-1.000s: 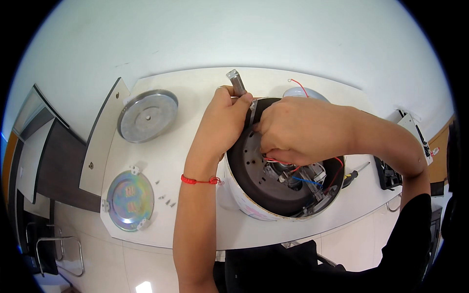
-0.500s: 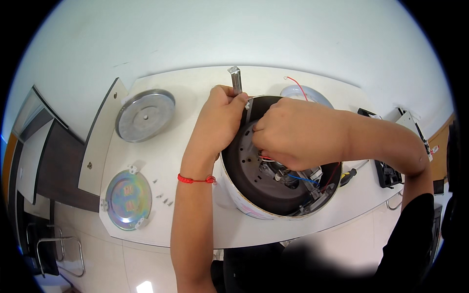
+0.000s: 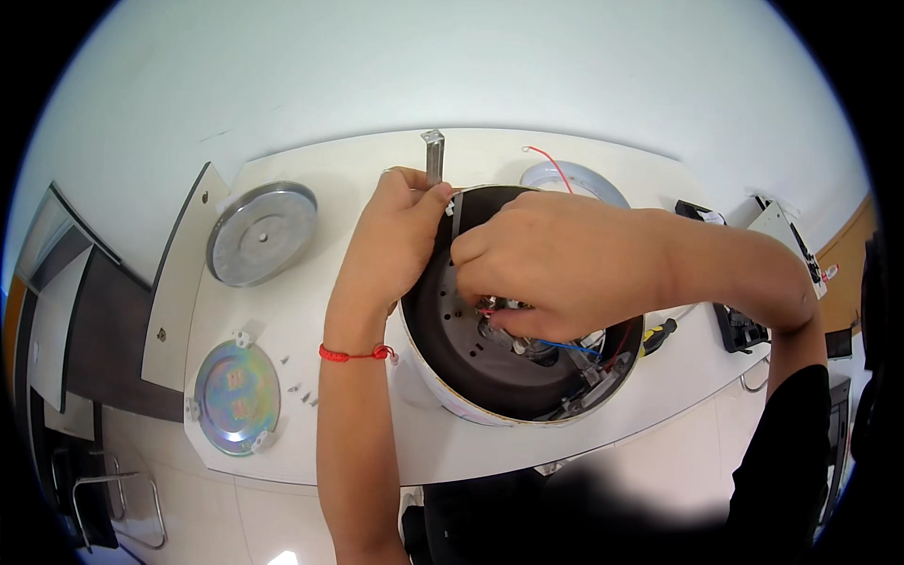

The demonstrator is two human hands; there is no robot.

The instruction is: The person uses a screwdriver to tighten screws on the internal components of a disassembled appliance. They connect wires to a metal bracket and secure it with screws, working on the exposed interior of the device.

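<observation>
A round appliance shell (image 3: 441, 353), white outside and dark inside, stands open side up in front of me. My left hand (image 3: 391, 235) pinches a slim metal bracket (image 3: 434, 160) at the shell's far left rim. Inside the shell is my right hand (image 3: 556, 259), its fingers curled over the metal parts in the middle. Whatever its fingertips hold is hidden beneath them. A blue wire (image 3: 570, 347) runs from near the right thumb toward a grey fitting (image 3: 593, 374) on the inner wall.
A grey round metal pan (image 3: 264, 235) lies far left; nearer is a shiny iridescent disc (image 3: 238, 395) beside several small screws (image 3: 306, 395). Behind the shell are a pale dish (image 3: 565, 174) and a red wire (image 3: 553, 165). A yellow-black screwdriver (image 3: 657, 337) and black case (image 3: 739, 330) lie right.
My right hand has shifted slightly nearer inside the shell, its thumb now lower over the central parts. My left hand keeps its grip on the bracket. The whole view has shifted a little.
</observation>
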